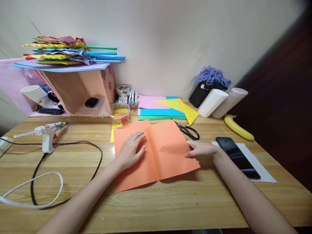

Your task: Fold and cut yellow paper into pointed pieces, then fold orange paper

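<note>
An orange sheet of paper lies on the wooden table with a crease down its middle. My left hand rests flat on its left half, fingers stretched out and pressing down. At the sheet's right edge my right hand holds the paper's border, fingers curled against it; the right half is slightly raised. Black scissors lie just beyond the right hand.
A stack of coloured paper with yellow triangles sits behind the sheet. A glue gun with black cable stands at left, a phone on white paper at right, beside a banana. A cardboard box and small bowl are at the back.
</note>
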Demonstrator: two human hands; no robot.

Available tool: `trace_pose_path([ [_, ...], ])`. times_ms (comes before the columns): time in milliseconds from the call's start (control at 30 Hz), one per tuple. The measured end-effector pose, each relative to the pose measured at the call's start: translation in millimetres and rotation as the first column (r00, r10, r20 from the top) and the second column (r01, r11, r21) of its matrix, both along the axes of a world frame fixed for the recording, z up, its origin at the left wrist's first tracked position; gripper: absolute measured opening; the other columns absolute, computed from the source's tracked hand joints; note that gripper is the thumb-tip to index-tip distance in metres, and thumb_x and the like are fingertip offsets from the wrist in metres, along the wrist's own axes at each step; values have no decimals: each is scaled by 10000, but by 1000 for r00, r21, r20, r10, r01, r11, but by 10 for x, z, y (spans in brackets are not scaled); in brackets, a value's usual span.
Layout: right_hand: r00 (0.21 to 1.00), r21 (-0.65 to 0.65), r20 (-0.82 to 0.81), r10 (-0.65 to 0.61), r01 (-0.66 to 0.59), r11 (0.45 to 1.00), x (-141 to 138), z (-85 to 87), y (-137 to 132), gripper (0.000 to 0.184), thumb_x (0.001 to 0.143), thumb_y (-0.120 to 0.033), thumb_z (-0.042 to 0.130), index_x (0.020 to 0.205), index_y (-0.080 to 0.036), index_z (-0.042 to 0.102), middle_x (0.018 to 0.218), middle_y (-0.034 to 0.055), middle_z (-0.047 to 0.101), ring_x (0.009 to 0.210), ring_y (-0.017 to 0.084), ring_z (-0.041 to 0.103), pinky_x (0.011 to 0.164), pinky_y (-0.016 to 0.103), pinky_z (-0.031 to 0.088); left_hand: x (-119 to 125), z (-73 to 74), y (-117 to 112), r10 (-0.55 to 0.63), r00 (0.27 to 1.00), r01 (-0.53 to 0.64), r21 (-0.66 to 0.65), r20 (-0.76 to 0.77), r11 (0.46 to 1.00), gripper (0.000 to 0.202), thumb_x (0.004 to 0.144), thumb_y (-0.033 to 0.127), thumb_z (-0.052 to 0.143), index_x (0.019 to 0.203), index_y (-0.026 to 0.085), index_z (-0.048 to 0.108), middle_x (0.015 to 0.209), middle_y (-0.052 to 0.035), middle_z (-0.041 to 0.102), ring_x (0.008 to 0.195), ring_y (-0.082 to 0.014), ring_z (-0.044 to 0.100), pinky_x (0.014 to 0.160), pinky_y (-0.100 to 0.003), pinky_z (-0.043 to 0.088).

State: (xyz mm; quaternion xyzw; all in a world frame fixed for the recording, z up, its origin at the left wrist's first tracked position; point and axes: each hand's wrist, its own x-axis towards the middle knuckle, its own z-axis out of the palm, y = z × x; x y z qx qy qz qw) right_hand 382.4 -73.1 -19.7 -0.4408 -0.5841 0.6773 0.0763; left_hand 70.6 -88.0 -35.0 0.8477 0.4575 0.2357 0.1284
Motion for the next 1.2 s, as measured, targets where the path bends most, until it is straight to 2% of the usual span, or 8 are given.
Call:
trace_pose_path([
  [167, 999, -41, -18, -30, 29, 999, -108, 18, -8, 432, 594, -369, 713, 959, -156, 624, 867, 55, 668, 841, 217, 614, 721, 297, 495, -42, -123, 44, 3, 998, -4, -24, -66, 1000, 471, 849, 343, 404, 1293, 188, 371, 1357, -81, 399, 1280, -229, 301, 1061, -436, 255],
  [367, 843, 66, -64, -534, 538, 840, -144, -177, 135, 352, 680, -502, 618, 728, -161, 547, 675, 13, 605, 557, 119, 563, 495, 218, 418, -51, -159, 68, -17, 992, 13, -35, -128, 999, 479, 855, 376, 391, 1287, 169, 374, 1328, -96, 425, 1242, -238, 349, 1061, -440, 241],
  [533, 889, 145, 99, -447, 431, 891, -168, -278, 165, 382, 648, -532, 610, 615, -174, 482, 517, -25, 518, 412, 96, 471, 403, 220, 336, -53, -117, 98, 34, 997, -33, 16, -66, 999, 396, 861, 339, 388, 1213, 163, 435, 1250, -106, 462, 1210, -235, 357, 1017, -417, 307],
  [633, 885, 327, 223, -409, 327, 887, -181, -251, 138, 358, 690, -506, 558, 561, -188, 455, 463, -34, 463, 401, 115, 456, 406, 240, 320, -63, -85, 109, 66, 998, -65, 25, -17, 998, 378, 863, 327, 390, 1201, 163, 436, 1254, -113, 452, 1221, -236, 340, 1012, -419, 313],
  [767, 794, 665, 320, -517, 201, 719, -131, -212, 147, 254, 736, -394, 514, 579, -195, 536, 594, 16, 579, 593, 187, 548, 533, 280, 365, -69, -40, 101, 22, 999, -23, 32, 31, 999, 358, 862, 308, 399, 1196, 184, 441, 1246, -96, 476, 1212, -226, 362, 1010, -422, 315],
  [867, 766, 741, 273, -582, 218, 635, -99, -212, 171, 171, 732, -351, 526, 719, -208, 620, 832, 51, 660, 819, 239, 583, 678, 313, 402, -74, 0, 93, 31, 997, -35, 63, 69, 997, 322, 865, 278, 391, 1166, 196, 470, 1220, -83, 507, 1201, -219, 383, 1005, -420, 319],
  [1067, 886, 415, 89, -455, 382, 825, -326, -244, 62, 271, 734, -431, 540, 782, -173, 608, 708, 33, 641, 598, 171, 571, 510, 254, 394, -78, 35, 87, 48, 993, -56, 68, 111, 996, 315, 853, 231, 389, 1147, 193, 498, 1195, -74, 537, 1181, -205, 421, 1001, -399, 336],
  [1200, 877, 244, 36, -480, 458, 855, -463, -270, -11, 302, 709, -465, 563, 777, -172, 594, 554, -11, 584, 422, 114, 476, 402, 222, 314, -91, -6, 109, 59, 996, -63, 56, 73, 996, 334, 836, 215, 397, 1149, 189, 509, 1188, -85, 551, 1146, -220, 456, 982, -427, 356],
])
